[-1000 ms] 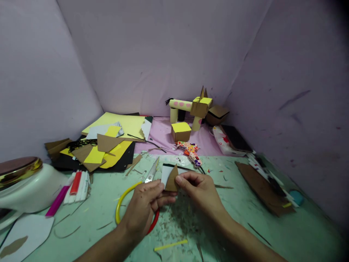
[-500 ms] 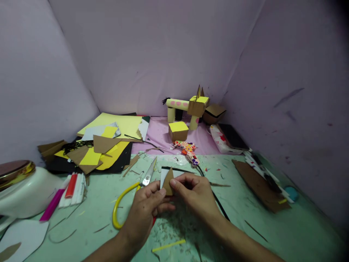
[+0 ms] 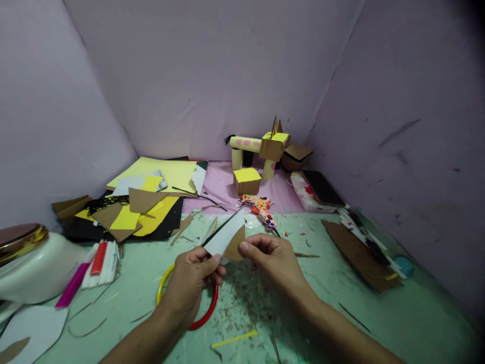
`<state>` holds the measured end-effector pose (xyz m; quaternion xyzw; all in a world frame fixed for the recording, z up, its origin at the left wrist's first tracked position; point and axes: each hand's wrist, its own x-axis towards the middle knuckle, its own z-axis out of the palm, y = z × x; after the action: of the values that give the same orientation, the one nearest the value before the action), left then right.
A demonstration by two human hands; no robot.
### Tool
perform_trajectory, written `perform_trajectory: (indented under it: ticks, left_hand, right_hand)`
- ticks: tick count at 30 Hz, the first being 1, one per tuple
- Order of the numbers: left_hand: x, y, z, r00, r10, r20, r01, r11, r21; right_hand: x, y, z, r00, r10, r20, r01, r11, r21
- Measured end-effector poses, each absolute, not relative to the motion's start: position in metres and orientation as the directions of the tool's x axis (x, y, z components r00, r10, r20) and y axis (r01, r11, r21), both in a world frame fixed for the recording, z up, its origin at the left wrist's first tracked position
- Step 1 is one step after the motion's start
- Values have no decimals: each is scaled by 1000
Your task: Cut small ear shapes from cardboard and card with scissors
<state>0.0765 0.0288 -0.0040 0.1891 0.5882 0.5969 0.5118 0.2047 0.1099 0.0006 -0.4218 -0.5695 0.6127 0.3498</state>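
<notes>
My left hand (image 3: 195, 275) pinches a piece of white paper (image 3: 226, 236) with a dark edge, its thumb on the lower left part. Against the paper's right side lies a small pointed brown cardboard piece (image 3: 237, 245), pinched by my right hand (image 3: 271, 258) between thumb and fingers. Both pieces are held tilted above the table. Beneath my left hand rest scissors with a yellow and red handle (image 3: 203, 319), their blades mostly hidden. Beyond my hands lies a glue gun (image 3: 265, 215) wrapped in flowered covering, its cord running behind my right hand.
A cardboard animal figure (image 3: 250, 145) stands at the back beside a small yellow-topped box (image 3: 247, 182). Paper and cardboard scraps (image 3: 147, 199) pile at the left, with markers (image 3: 102, 263) and a white pot (image 3: 41, 268). A phone (image 3: 322, 188) and brown cardboard (image 3: 358, 255) lie right.
The white paper has turned and risen between my hands, so more of it shows. My left hand has shifted slightly left, uncovering the red scissor handle and covering more of the yellow one.
</notes>
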Motion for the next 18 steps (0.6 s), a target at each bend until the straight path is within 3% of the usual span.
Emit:
perform_trajectory:
  ticks: [7, 14, 18]
  left_hand:
    - [85, 28, 3, -354, 844, -402, -542, 165, 824]
    - [82, 25, 1, -275, 901, -335, -592, 116, 797]
    - [83, 27, 1, -296, 879, -373, -603, 131, 787]
  right_hand:
    - [202, 107, -2, -340, 926, -161, 48, -154, -987]
    - [203, 105, 0, -377, 909, -176, 67, -162, -984]
    - [203, 104, -1, -412, 893, -184, 47, -181, -982]
